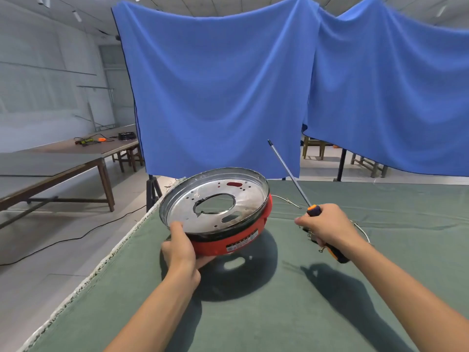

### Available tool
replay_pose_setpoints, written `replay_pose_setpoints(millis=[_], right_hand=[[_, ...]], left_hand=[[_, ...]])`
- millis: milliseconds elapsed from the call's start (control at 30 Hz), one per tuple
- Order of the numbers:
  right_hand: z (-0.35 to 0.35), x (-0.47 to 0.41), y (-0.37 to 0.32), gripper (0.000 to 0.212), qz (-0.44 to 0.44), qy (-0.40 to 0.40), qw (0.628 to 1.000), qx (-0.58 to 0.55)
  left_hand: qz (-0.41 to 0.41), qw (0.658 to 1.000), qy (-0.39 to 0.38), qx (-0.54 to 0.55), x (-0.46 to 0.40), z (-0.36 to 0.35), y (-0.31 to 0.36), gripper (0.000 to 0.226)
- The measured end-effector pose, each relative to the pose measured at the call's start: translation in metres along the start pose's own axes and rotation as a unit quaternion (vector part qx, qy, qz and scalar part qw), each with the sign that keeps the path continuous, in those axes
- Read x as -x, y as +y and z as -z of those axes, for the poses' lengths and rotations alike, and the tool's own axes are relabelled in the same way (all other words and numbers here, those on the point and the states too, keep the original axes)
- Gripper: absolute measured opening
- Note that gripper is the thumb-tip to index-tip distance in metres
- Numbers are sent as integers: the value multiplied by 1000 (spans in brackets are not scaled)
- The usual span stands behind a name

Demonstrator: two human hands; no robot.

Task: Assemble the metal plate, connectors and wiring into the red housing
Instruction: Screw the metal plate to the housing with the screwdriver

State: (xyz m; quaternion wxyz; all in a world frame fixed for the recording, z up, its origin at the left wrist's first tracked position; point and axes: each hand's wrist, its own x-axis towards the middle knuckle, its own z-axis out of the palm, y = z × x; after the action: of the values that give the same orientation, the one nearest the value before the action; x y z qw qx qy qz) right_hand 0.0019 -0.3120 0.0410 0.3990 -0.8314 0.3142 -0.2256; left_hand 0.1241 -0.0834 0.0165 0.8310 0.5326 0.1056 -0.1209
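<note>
Left hand (180,250) holds red housing (229,241); label (242,241) unreadable.

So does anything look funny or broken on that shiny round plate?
Yes. The big hole in the middle of the metal plate has a ragged, dark edge at its left side, not a clean cut. The red housing is also tilted, its near edge held up off the table by the left hand.

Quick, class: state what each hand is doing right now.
Left hand: grips the rim of the red housing, tilting it up off the table.
Right hand: grips the screwdriver, shaft pointing up and away.
</note>
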Motion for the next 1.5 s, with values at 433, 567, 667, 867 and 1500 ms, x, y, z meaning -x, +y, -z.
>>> replay_pose_setpoints(millis=[433,567,667,867,1500], right_hand=[[-28,-62,6,15,-105,59,961,249],[-38,-65,1,12,-121,61,948,287],[-41,-66,-3,12,-132,72,939,309],[-41,-66,-4,14,-139,74,933,324],[16,-22,-29,9,-34,70,997,-19]], left_hand=[[-61,995,35,-65,-37,-29,-38,39],[-80,993,26,-78,-41,-29,-42,51],[-74,994,23,-80,-45,-29,-44,51],[-73,993,3,-91,-48,-29,-46,43],[-35,999,8,-36,-30,-13,-20,37]])
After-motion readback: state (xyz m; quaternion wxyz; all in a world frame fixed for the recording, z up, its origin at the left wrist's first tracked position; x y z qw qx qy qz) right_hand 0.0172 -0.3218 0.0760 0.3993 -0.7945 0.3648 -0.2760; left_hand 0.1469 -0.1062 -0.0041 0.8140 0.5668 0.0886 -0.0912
